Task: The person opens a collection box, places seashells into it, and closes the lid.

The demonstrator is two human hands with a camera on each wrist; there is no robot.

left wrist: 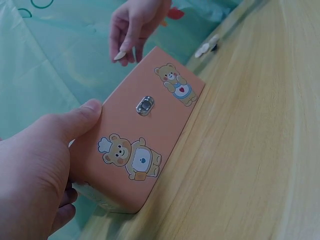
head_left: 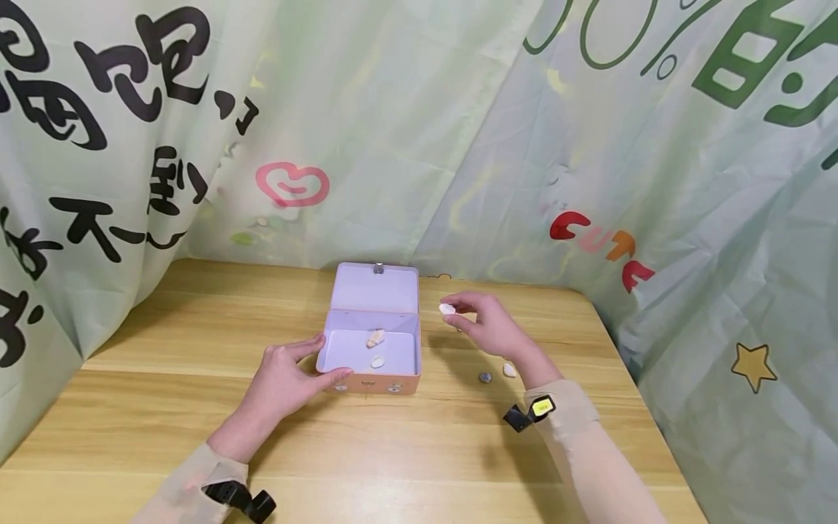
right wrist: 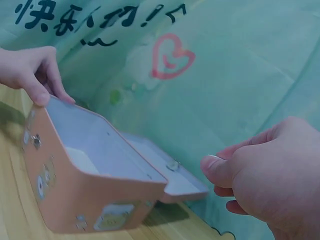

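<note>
The background is filled by a pale green curtain [head_left: 393,109], on which black and green characters and a pink heart are printed. In front of it, a wooden table [head_left: 393,451] is seen. On the table is set an orange box [head_left: 412,386], lined in lilac, with two bears printed on its front; its lid [head_left: 374,290] is swung back toward the curtain. The left end of the box is gripped by the left hand [head_left: 286,378], the thumb laid along the front rim and the fingers bent round the side. The right hand [head_left: 489,324] is held above the table, just right of the box, with thumb and forefinger pinched together on a white shell [head_left: 447,308]. On the box's floor, a spiral shell [head_left: 375,338] is placed farther back and a small oval shell [head_left: 377,362] nearer the front, the two apart. On the table, near the right wrist, a pale shell [head_left: 508,370] and a dark stone [head_left: 485,378] are laid close together.
</note>
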